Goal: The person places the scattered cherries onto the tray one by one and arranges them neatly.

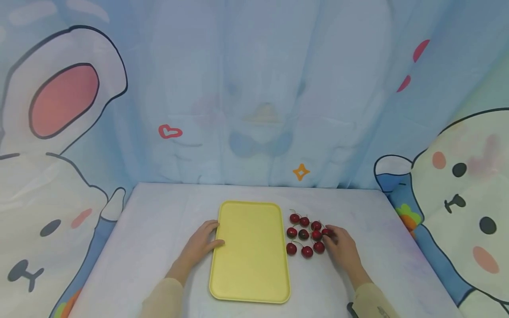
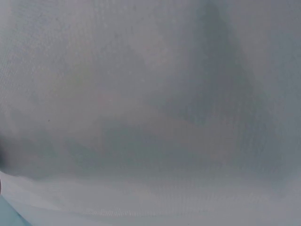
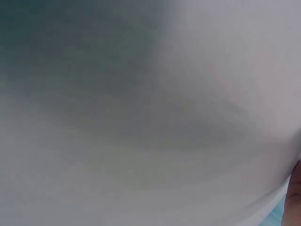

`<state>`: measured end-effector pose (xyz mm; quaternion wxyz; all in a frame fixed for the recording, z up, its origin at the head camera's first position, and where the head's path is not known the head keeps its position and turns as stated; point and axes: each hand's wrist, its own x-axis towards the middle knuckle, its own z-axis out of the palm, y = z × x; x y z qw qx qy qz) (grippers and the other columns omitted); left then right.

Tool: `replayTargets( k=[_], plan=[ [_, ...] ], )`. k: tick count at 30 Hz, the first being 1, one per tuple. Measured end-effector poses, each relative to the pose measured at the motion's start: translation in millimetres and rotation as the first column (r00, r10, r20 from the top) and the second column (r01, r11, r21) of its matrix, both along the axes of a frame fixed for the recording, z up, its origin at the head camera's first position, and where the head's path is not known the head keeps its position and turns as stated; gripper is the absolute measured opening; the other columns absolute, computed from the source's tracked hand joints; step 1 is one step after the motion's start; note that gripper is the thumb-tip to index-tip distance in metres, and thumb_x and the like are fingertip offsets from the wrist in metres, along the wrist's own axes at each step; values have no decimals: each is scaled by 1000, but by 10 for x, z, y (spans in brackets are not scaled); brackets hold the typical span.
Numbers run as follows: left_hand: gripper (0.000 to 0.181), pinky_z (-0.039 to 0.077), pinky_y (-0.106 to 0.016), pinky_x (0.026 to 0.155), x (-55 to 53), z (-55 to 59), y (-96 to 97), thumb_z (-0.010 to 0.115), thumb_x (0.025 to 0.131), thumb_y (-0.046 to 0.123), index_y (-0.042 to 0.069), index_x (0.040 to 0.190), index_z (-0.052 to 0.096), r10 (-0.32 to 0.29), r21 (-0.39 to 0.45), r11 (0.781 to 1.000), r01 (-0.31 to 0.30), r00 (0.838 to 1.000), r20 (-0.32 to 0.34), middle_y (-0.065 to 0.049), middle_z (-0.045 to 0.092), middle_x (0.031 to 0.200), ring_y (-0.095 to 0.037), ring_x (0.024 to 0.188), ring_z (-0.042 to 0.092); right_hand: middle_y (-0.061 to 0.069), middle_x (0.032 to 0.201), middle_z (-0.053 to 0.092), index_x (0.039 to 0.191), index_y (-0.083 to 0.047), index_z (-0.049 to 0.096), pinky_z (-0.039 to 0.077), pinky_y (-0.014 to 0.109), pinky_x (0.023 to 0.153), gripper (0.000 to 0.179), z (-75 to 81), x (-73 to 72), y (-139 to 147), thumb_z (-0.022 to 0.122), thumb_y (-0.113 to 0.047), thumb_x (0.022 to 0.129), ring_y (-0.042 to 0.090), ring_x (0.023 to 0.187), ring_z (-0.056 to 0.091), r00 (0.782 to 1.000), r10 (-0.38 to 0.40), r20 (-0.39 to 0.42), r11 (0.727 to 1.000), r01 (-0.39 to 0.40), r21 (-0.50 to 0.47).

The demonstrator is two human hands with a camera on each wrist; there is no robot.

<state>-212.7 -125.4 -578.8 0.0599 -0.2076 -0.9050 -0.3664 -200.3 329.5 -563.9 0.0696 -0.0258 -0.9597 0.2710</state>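
Note:
A yellow rectangular tray (image 1: 250, 256) lies on the white-covered table in the head view, its long sides running front to back. At its left rim is my left hand (image 1: 197, 244), fingers reaching to the edge and thumb lying over it. Several dark red cherries (image 1: 303, 234), some with stems, are grouped just right of the tray. My right hand (image 1: 343, 248) pinches the rightmost cherry (image 1: 327, 232) of that group between thumb and fingers, partly covering it. In the right wrist view, only a bit of finger (image 3: 292, 200) shows at the right edge.
A white cloth (image 1: 167, 212) covers the table. Behind it hangs a light blue curtain (image 1: 254, 66) with cartoon animals, which also runs along both sides. The left wrist view holds mostly shaded cloth (image 2: 141, 141).

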Motion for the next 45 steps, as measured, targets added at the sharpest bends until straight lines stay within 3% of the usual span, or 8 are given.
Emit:
replayTargets(
  k=[7, 11, 13, 18, 20, 27, 37, 45],
  plan=[
    [60, 35, -41, 114, 6, -16, -30, 76, 85, 31, -1, 132, 55, 1, 0, 1000, -1, 1000, -8, -14, 52, 138, -31, 131, 46, 27, 124, 51, 133, 4, 50, 51, 52, 93, 39, 115, -117, -134, 59, -12, 98, 40, 113, 54, 991, -119, -64, 993, 117, -32],
    [60, 35, -41, 114, 7, -32, -44, 75, 85, 32, 0, 133, 55, 10, -3, 1000, -10, 1000, -1, -13, 52, 139, -30, 132, 46, 24, 129, 49, 136, 1, 48, 52, 51, 95, 41, 208, -248, -375, 57, -14, 99, 38, 115, 53, 985, -151, -83, 985, 143, -101],
    [60, 35, -40, 114, 8, -35, -46, 75, 86, 32, 0, 133, 55, 12, -5, 1000, -12, 1000, -1, -13, 52, 139, -29, 132, 46, 21, 129, 49, 137, -1, 49, 56, 46, 87, 42, 246, -323, -559, 58, -17, 99, 34, 114, 54, 982, -160, -99, 981, 148, -126],
    [60, 36, -40, 114, 7, -20, -37, 74, 87, 32, 0, 133, 54, 11, -13, 1000, -11, 1000, 2, -12, 51, 140, -29, 132, 46, 17, 127, 51, 133, -4, 54, 57, 44, 82, 40, 338, -493, -1073, 61, -20, 98, 31, 108, 57, 991, -86, -106, 979, 65, -193],
    [60, 36, -40, 114, 6, -11, -31, 74, 87, 32, 0, 133, 54, 11, -18, 1000, -11, 1000, 2, -13, 51, 140, -29, 132, 46, 20, 125, 52, 131, -2, 55, 55, 47, 87, 39, 355, -538, -1282, 63, -18, 97, 33, 106, 58, 993, -25, -113, 974, -2, -227],
    [62, 36, -41, 113, 6, 1, -6, 73, 87, 33, -1, 134, 53, -2, -37, 999, 3, 1000, 17, -14, 50, 141, -30, 132, 46, 21, 113, 58, 121, 2, 61, 58, 41, 82, 33, 258, -566, -1971, 69, -11, 92, 33, 98, 63, 977, 129, -170, 962, -165, -219],
    [61, 37, -43, 113, -15, 7, 12, 71, 89, 35, 0, 135, 53, 8, -42, 999, -6, 999, 35, -14, 50, 141, -31, 133, 45, 19, 116, 59, 120, 0, 62, 56, 43, 89, 31, 131, -517, -2503, 70, -12, 92, 32, 103, 62, 971, 215, -106, 955, -232, -187],
    [61, 35, -41, 114, -12, 36, 16, 70, 89, 35, 1, 136, 53, 7, -69, 998, -4, 999, 48, -14, 49, 142, -30, 134, 44, 16, 114, 61, 119, -1, 62, 53, 44, 92, 33, 44, -533, -2658, 72, -14, 90, 31, 104, 61, 977, 195, -91, 964, -208, -168]
  ],
)
